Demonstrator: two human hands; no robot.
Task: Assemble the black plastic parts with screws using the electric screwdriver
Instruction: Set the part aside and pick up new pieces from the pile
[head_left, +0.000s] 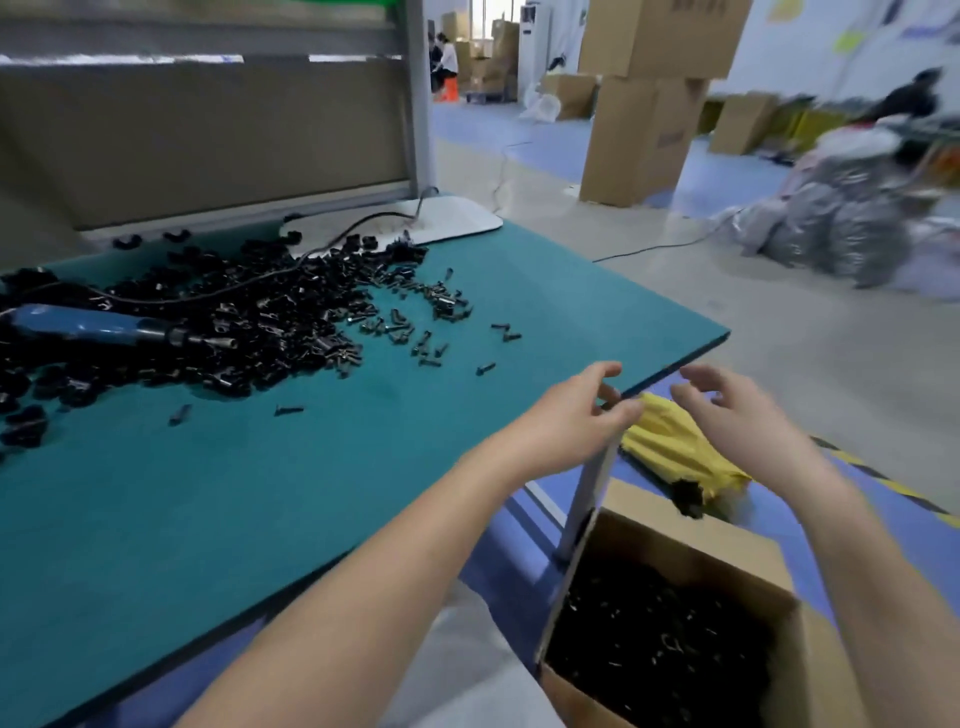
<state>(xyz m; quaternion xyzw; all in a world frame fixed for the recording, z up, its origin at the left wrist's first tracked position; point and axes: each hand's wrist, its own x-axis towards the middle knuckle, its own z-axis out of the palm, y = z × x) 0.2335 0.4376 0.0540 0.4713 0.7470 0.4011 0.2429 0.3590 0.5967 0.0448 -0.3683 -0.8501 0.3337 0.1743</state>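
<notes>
Fingers (626, 413) of our left hand (571, 415) curl toward the thumb right at the tabletop's (311, 493) right edge, about three o'clock of the green surface. A dark sliver shows between them, and we cannot tell whether it is a pinched part or the edge itself. Our right hand (727, 410) hangs just past that edge, off the tabletop, its fingers loosely bent and spread, holding nothing we can see. The two hands are near each other but apart.

Below them, at five o'clock, an open cardboard box (691, 530) of dark parts sits on the floor, touching the table leg (592, 493). A crumpled yellow bag (675, 452) lies at the box's twelve o'clock.

A broad stretch of green mat runs between our forearms and the work. The black plastic parts (234, 317) are heaped at ten o'clock. The electric screwdriver (104, 327) lies on the heap at nine o'clock, bit pointing to three o'clock. Screws (426, 322) scatter off the heap's right side, a few strays reaching toward our hands. A white flat unit (441, 221) with a cable rests at the far edge, beside a grey back panel (208, 140).

Beyond, at one o'clock, stacked cartons (644, 104) stand on the floor; silver bags (831, 228) are heaped at two o'clock.
</notes>
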